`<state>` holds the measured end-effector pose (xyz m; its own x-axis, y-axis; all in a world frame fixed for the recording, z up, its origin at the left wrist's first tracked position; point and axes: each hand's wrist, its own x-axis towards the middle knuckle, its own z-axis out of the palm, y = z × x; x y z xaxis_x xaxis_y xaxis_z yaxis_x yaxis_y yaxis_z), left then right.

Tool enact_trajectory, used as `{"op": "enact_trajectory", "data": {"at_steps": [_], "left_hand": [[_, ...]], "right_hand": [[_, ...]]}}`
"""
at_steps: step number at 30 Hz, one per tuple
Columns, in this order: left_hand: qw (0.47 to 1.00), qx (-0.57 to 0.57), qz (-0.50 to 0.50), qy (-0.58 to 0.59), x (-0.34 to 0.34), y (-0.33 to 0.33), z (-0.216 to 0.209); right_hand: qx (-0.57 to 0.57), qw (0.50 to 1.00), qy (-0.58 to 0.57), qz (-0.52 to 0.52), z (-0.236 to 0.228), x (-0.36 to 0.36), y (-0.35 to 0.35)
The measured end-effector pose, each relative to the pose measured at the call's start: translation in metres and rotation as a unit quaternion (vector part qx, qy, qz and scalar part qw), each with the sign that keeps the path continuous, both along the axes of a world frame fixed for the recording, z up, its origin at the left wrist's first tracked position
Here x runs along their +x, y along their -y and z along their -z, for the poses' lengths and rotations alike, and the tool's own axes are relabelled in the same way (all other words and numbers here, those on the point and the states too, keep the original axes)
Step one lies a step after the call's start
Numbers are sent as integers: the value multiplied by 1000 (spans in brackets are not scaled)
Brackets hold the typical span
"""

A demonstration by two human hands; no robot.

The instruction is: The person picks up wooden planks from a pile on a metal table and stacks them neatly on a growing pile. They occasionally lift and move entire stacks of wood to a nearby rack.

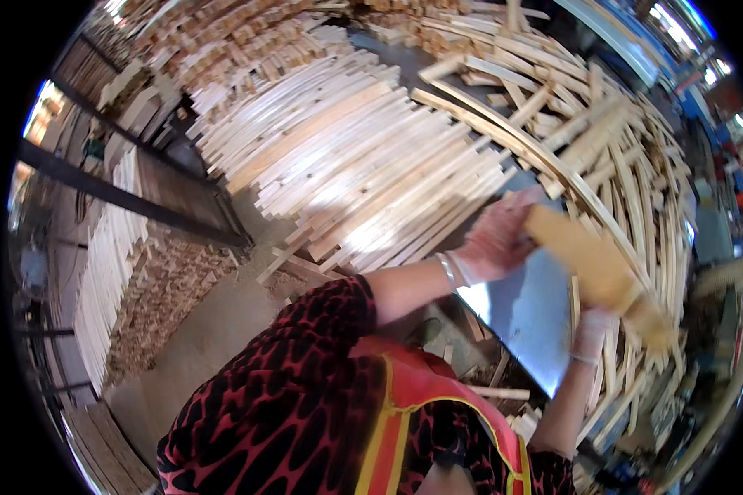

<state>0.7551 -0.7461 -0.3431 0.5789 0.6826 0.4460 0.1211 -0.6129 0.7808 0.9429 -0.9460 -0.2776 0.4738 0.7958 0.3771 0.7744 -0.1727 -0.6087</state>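
A short wooden board (588, 262), smeared by motion, is held above the metal tabletop (530, 318) in front of me. My left hand (499, 238), in a pale stained glove, grips its near-left end. Lower down, my right hand (596, 323), also gloved, holds the board's edge close to its other end; the board hides part of those fingers. To the left of my left hand lies a broad layer of pale wooden strips (347, 173), set side by side.
Loose offcuts and strips (627, 177) lie in a tangled heap at the right, with a long curved-looking strip (504, 132) along its edge. Stacked lumber (111, 289) stands at the left beside a dark metal frame (99, 186). More wood stacks (231, 37) fill the back.
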Motion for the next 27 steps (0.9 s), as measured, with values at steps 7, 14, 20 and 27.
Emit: {"op": "enact_trajectory", "data": {"at_steps": [7, 14, 20, 27], "left_hand": [[867, 372, -28, -330, -93, -17, 120], [838, 146, 121, -511, -111, -36, 67], [893, 41, -27, -448, -173, -4, 58], [919, 33, -49, -391, -152, 49, 76]], "right_hand": [[-200, 969, -144, -6, 133, -66, -4], [-370, 928, -38, 40, 176, -61, -29], [-209, 925, -300, 100, 191, -43, -36], [-311, 948, 61, -25, 112, -10, -138]]}}
